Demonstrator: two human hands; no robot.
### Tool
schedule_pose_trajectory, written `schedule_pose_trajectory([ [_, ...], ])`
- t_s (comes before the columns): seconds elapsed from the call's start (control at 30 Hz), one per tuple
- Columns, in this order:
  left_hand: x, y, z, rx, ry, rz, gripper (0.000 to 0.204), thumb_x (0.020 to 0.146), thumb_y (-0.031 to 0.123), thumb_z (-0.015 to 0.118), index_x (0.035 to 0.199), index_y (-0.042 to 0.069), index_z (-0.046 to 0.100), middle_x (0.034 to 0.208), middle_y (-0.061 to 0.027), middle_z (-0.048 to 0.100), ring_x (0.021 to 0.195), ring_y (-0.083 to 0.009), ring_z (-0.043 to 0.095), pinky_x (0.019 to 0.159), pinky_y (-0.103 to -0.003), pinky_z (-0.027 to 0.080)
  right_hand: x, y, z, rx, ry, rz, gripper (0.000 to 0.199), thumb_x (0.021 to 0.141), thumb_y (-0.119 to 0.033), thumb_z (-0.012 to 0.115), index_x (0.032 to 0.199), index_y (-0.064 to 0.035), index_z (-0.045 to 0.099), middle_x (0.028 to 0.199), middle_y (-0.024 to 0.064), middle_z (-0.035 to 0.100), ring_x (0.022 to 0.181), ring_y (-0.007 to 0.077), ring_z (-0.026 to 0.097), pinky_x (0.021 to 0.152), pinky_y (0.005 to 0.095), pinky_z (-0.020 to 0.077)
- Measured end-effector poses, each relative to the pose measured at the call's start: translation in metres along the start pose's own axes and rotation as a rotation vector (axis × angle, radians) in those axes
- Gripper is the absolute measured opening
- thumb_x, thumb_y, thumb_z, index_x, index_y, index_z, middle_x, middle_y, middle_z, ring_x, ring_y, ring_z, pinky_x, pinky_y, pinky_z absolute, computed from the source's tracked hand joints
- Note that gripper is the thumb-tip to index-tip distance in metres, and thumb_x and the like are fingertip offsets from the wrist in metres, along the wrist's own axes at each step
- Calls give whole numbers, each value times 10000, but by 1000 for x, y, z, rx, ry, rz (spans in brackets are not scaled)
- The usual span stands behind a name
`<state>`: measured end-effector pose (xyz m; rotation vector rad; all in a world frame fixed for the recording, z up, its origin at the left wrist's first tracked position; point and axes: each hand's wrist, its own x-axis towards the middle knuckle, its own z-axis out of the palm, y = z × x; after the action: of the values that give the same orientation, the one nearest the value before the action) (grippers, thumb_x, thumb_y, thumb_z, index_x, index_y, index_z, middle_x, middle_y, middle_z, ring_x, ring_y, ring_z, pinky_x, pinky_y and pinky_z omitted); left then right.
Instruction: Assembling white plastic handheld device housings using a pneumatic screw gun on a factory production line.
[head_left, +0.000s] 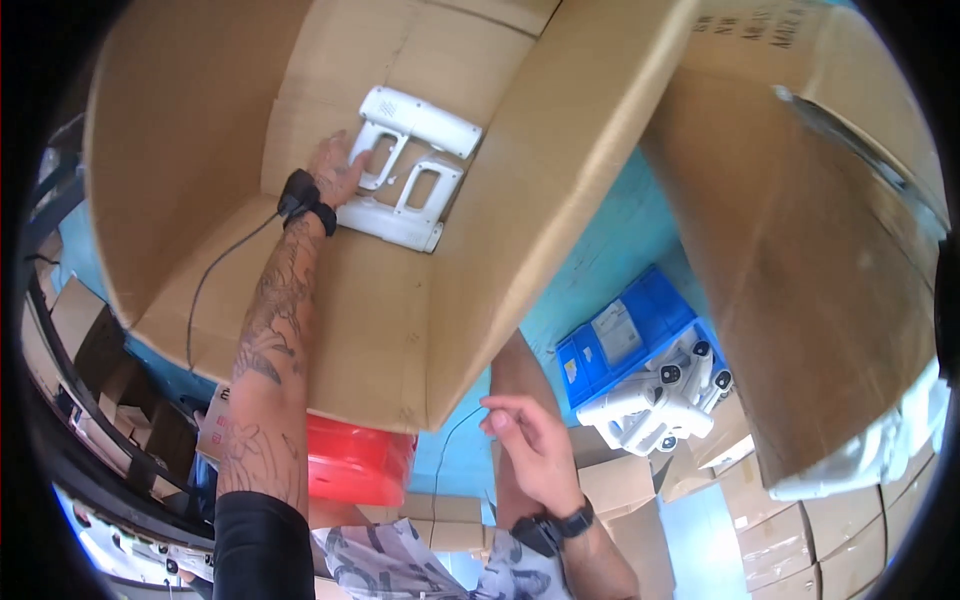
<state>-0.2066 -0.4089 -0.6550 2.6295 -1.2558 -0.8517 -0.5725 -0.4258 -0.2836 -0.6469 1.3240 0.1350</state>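
Two white plastic device bodies with loop handles lie at the bottom of a large open cardboard box [560,170]. The farther device [420,122] and the nearer device [395,222] have their handles facing each other. My left hand [337,170] reaches into the box, its fingers extended beside the left ends of the devices. Its thumb side is against or very near the farther device's handle; exact contact is hard to make out. Outside the box, at lower centre, my right hand [532,440] hovers with loosely bent fingers and nothing visible in them. Both wrists wear black straps with small modules.
Right of the box, a blue bin [625,335] sits on a teal surface [610,240], with several white devices [660,405] at its open end. A red container [355,465] is below the box. Another cardboard box [800,270] stands at right. Cartons [830,540] are stacked at lower right.
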Motion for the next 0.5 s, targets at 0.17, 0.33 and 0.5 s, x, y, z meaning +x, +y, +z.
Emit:
schedule_pose_trajectory([
  [0.17, -91, 103, -122, -984, -280, -28, 330, 994, 222, 599, 1287, 70, 611, 1196, -127, 686, 1096, -270, 644, 948, -388, 520, -67, -14, 29, -109, 7, -205, 266, 1037, -154, 598, 1222, 34, 633, 1040, 92, 703, 987, 154, 665, 889, 284, 524],
  [0.33, -280, 180, -286, -793, 4, 168, 370, 965, 293, 612, 1229, 34, 630, 1099, -194, 713, 1068, -356, 679, 904, -444, 545, -227, -125, 99, -329, -447, -429, 245, 997, -57, 579, 1216, 29, 648, 1075, 104, 706, 977, 162, 684, 853, 305, 553],
  [0.5, -497, 115, -441, -747, 119, -39, 376, 996, 352, 621, 1154, 16, 676, 1107, -166, 717, 1076, -271, 678, 926, -419, 533, -360, -178, 274, -592, -1215, -909, 233, 963, -98, 649, 1176, -5, 665, 1063, 143, 701, 931, 225, 696, 817, 324, 540],
])
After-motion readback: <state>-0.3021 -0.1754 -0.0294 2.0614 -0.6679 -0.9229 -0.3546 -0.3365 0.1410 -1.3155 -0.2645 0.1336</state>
